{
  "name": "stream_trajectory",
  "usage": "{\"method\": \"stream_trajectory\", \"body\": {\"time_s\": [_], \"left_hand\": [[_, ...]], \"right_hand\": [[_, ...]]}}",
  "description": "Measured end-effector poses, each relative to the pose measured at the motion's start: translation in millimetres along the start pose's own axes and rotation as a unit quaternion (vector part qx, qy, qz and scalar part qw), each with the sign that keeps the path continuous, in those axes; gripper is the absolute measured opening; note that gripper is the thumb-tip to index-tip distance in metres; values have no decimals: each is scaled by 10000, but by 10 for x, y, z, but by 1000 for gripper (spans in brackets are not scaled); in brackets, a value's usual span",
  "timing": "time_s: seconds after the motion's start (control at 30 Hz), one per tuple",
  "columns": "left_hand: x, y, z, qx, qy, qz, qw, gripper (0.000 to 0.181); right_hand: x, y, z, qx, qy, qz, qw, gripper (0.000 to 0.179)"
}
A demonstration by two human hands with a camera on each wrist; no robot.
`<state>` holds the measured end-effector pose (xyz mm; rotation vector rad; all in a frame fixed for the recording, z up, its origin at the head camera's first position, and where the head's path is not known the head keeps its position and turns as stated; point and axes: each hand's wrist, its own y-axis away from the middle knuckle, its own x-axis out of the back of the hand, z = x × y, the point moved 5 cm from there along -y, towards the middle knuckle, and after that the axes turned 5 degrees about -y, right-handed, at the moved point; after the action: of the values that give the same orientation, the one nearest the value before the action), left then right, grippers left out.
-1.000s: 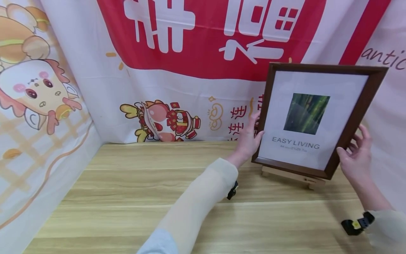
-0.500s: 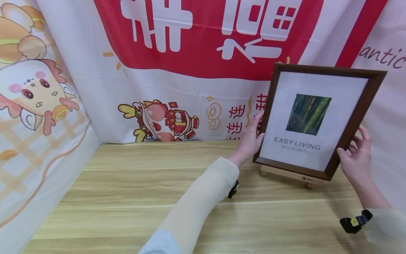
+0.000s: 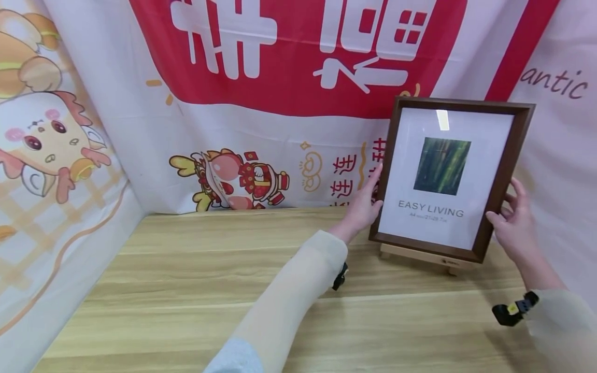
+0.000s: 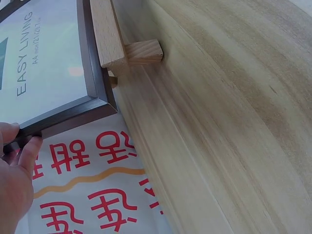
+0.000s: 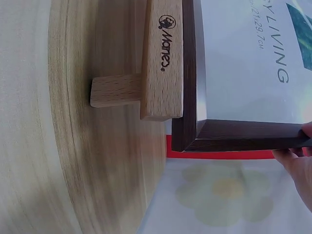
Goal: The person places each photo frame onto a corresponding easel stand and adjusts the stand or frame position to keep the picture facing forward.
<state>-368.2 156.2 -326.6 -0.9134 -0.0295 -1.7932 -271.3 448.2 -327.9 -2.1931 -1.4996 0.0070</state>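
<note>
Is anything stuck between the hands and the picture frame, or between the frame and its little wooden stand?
Nothing visible is in the way. The left hand and right hand hold the picture frame by its sides, and its bottom edge meets the wooden stand.

Left arm (image 3: 298, 290) stretched forward, left fingers (image 3: 372, 183) pinching, right arm (image 3: 557, 316) likewise extended, right fingers (image 3: 521, 197) pinching

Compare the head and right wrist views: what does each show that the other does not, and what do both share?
Only the head view: the left hand gripping the brown picture frame; the cartoon dragon on the back cloth.
Only the right wrist view: legible "Maries" lettering on the wooden easel ledge, too small to read from the head.
Both: the frame, cropped in the wrist view; the right hand gripping it; the ledge; the wood-grain table.
</note>
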Motion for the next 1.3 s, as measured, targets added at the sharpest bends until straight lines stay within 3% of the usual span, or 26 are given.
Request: {"method": "stream_trajectory", "body": {"time_s": [0.23,0.43,0.63,0.87,1.07,1.3], "left_hand": [[1,15,-19,42,-22,64,10000,96],[-34,171,-121,-28,491,220,9985,93],[-172,411,-306,447,961,264,9940,92],[-432,585,-462,1107,1172,150,9868,92],[-550,651,-461,1156,1379,227,9834,95],[-597,643,-484,1261,1048,442,9855,101]], "right_hand": [[-6,-5,9,25,142,-79,9999,80],[-15,131,94,39,201,109,9997,81],[-24,382,216,-182,-23,203,9996,86],[-133,725,496,-1075,268,-248,9935,92],[-214,879,600,-1423,23,-206,9896,94],[-319,865,543,-1071,109,-512,9929,96]]}}
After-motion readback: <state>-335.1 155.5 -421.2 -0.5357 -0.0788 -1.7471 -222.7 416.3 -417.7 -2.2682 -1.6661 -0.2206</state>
